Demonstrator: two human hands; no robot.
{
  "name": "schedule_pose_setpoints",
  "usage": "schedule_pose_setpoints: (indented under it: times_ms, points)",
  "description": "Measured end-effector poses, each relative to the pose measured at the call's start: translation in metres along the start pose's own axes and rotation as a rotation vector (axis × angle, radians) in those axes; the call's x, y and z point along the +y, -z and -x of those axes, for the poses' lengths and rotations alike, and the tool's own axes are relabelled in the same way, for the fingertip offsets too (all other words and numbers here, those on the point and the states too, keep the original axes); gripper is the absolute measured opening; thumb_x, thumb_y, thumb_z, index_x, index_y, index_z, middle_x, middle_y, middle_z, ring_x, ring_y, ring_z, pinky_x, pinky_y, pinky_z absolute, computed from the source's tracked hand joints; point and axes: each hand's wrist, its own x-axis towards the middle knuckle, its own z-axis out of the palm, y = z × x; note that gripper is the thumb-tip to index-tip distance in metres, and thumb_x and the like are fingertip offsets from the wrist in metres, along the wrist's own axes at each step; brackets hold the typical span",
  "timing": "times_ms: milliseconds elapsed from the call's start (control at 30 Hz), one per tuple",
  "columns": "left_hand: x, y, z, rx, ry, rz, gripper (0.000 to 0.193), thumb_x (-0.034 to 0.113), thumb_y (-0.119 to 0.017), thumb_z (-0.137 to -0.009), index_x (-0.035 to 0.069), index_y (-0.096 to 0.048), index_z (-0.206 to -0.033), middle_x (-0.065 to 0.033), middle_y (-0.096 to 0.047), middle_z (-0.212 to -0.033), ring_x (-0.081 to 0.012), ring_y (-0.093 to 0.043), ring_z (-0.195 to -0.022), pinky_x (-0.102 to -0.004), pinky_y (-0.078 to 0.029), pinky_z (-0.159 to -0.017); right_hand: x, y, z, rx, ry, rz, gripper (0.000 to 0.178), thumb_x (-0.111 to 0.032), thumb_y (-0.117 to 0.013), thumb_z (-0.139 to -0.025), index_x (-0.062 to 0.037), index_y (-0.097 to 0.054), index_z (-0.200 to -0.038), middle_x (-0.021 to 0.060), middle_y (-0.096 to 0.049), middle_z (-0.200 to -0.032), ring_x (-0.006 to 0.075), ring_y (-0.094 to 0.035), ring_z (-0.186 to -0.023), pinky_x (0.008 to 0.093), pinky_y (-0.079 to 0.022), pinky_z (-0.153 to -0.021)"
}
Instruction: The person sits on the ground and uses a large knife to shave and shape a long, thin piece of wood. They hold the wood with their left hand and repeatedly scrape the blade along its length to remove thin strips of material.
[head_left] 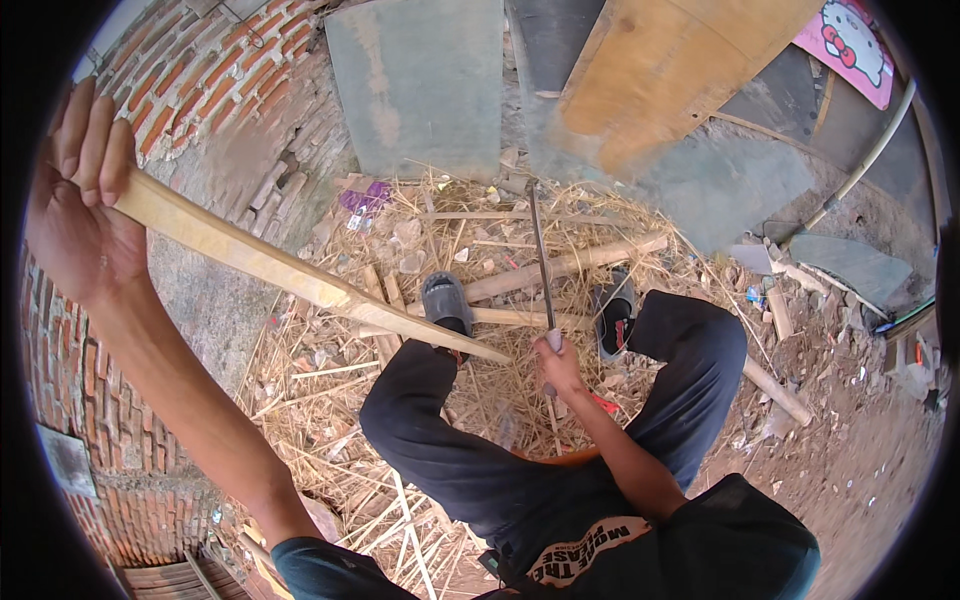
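Raised at the upper left, my left hand (92, 205) is closed around the thick end of a long, pale, slightly curved piece of wood (255, 250). This piece slants down to the right across the front of me and narrows to a point above my left knee. Low in the middle, my right hand (562, 370) grips the handle of a long knife (543, 250). Its narrow, dark blade points away from me, between my feet. The knife and the wood's pointed tip are apart.
Wood shavings and splinters (310, 385) cover the ground around my sandals. A round pole (570, 268) lies beyond my feet. A brick wall (120, 400) rises on the left. Grey sheets (420, 90) and a tan board (680, 70) lean at the back; a pale hose (865, 170) curves at the right.
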Motion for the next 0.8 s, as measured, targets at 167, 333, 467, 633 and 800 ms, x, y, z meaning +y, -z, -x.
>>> schedule_pose_setpoints:
  times_ms: [167,333,467,633,800]
  points:
    - [-0.101,-0.033,0.016,0.000,0.063,0.187,0.027,0.028,-0.031,-0.111,0.008,-0.041,-0.097,0.0023,-0.034,-0.069,-0.0068,-0.029,-0.051,-0.0207,-0.032,-0.045,-0.065,0.022,0.013,-0.063,0.028,-0.177,0.023,-0.022,-0.067,-0.094,-0.0081,-0.054,-0.082,-0.0036,-0.044,-0.055,0.0070,-0.039,-0.040,0.0278,-0.030,-0.037]
    - [-0.153,-0.050,0.032,0.040,0.202,0.121,0.034,0.038,-0.031,-0.110,0.009,-0.045,-0.100,-0.0011,-0.043,-0.071,-0.0092,-0.042,-0.055,-0.0259,-0.046,-0.054,-0.085,0.022,0.031,-0.084,0.077,-0.224,0.023,-0.022,-0.066,-0.096,-0.0086,-0.052,-0.084,-0.0042,-0.043,-0.056,0.0063,-0.036,-0.040,0.0265,-0.027,-0.037]
    - [-0.176,-0.064,0.035,0.025,0.291,0.088,0.040,0.042,-0.030,-0.109,0.007,-0.049,-0.113,-0.0075,-0.055,-0.078,-0.0161,-0.056,-0.062,-0.0373,-0.056,-0.068,-0.084,0.018,0.045,-0.153,0.046,-0.173,0.031,-0.030,-0.063,-0.099,-0.0096,-0.046,-0.083,-0.0030,-0.038,-0.055,0.0066,-0.031,-0.040,0.0260,-0.027,-0.039]
    - [-0.177,-0.073,0.023,0.013,0.255,-0.056,0.062,0.054,-0.027,-0.105,0.002,-0.046,-0.132,-0.0123,-0.063,-0.093,-0.0222,-0.068,-0.080,-0.0428,-0.057,-0.081,-0.101,0.011,0.066,-0.325,-0.038,-0.264,0.041,-0.045,-0.054,-0.102,-0.0093,-0.045,-0.084,-0.0013,-0.038,-0.056,0.0079,-0.033,-0.040,0.0260,-0.028,-0.039]
    - [-0.166,-0.088,0.003,0.089,0.134,-0.020,0.069,0.056,-0.023,-0.106,0.001,-0.041,-0.143,-0.0101,-0.061,-0.093,-0.0213,-0.065,-0.076,-0.0414,-0.056,-0.081,-0.121,-0.001,0.083,-0.440,-0.058,-0.289,0.051,-0.057,-0.042,-0.103,-0.0093,-0.044,-0.084,-0.0008,-0.035,-0.053,0.0093,-0.030,-0.038,0.0268,-0.030,-0.041]
